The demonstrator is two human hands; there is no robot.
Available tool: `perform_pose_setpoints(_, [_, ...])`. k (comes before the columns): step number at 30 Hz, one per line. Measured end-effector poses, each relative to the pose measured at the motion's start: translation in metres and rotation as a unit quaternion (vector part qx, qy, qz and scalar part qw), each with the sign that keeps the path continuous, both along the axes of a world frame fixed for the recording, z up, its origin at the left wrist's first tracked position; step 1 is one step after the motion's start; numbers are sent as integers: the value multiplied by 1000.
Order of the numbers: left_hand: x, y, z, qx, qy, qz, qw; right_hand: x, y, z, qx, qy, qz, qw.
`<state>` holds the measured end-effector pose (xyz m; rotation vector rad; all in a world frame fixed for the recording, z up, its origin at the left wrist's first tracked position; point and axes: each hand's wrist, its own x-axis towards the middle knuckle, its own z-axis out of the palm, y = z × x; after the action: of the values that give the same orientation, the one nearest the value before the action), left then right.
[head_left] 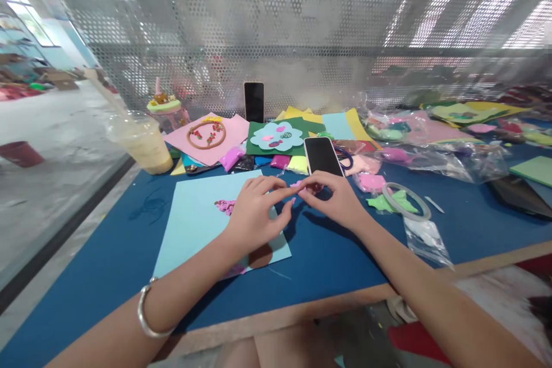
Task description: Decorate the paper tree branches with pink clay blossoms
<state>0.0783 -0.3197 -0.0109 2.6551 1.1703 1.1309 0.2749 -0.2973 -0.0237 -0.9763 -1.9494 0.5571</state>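
My left hand (260, 211) is over the right part of a light blue sheet (190, 213), index finger stretched toward my right hand. A small bit of pink clay shows by its thumb. My right hand (332, 198) pinches a small piece of pink clay (297, 184) just past the sheet's right edge, and the left fingertip meets it there. Textured pink clay (225, 206) lies on the sheet, partly hidden by my left hand. A round brown shape (261, 256) sits near the sheet's lower right corner, under my left wrist.
Behind the hands lie a phone (322, 156), bagged clays (297, 164) and a cloud-shaped card (276, 136). A drink cup (146, 146) stands at the left. To the right are a clear ring (406, 201), green clay (388, 202) and a dark device (521, 195). Perforated metal rises behind.
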Motion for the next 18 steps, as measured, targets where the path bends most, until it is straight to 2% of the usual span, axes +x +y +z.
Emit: perform_pose_setpoints(18, [0,0,-2,12,9,-4,1000,-2,0,-4,33,9,-3,999])
